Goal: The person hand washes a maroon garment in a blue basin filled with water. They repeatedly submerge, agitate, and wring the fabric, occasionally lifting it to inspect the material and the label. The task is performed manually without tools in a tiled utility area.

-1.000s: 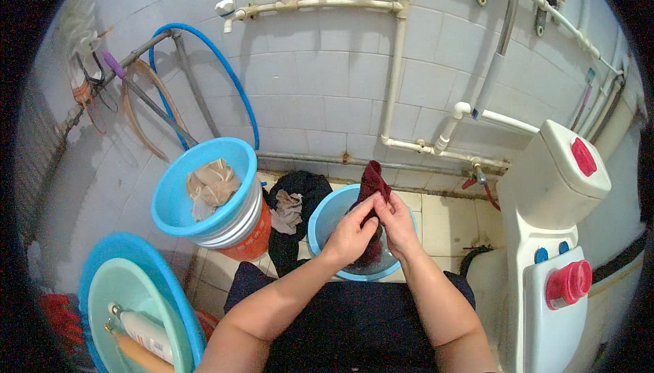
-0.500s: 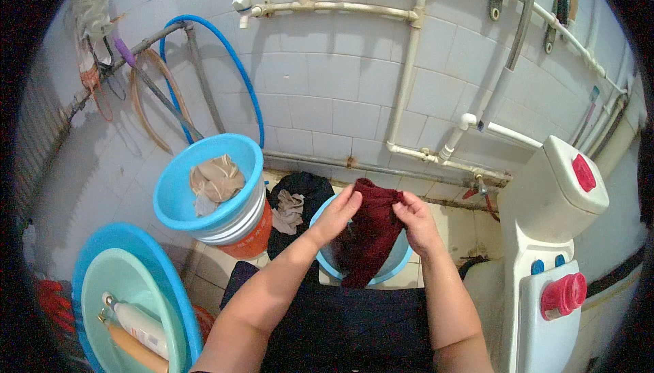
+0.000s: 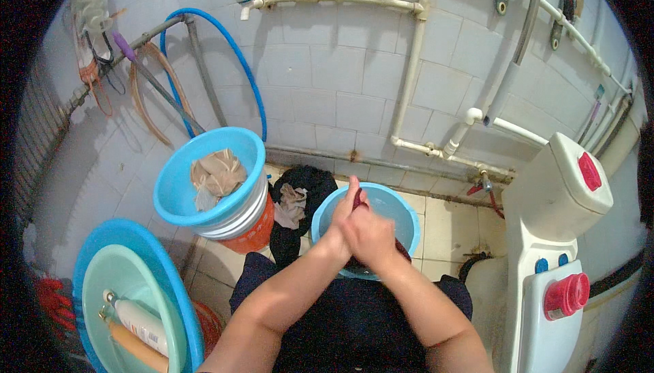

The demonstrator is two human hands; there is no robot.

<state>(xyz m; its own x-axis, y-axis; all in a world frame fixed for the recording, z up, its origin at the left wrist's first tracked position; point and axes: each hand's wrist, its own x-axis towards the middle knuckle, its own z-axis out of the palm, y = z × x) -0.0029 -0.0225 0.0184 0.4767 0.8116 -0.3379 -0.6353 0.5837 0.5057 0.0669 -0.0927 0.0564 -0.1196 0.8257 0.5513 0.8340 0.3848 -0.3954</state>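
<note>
Over basin [image 3: 407, 213], left hand [image 3: 343, 220] and right hand [image 3: 370, 234] clasp cloth [image 3: 357, 199] between them, its long axis mostly hidden; neither hand nearer.

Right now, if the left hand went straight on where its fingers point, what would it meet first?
Probably the low pipe along the tiled wall, beyond the blue basin, though depth is unclear; if the left hand sits low, the basin's far rim could come first.

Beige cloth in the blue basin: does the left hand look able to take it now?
Probably not immediately: the left hand grips the maroon cloth together with the right hand, though the beige cloth lies uncovered.
</note>
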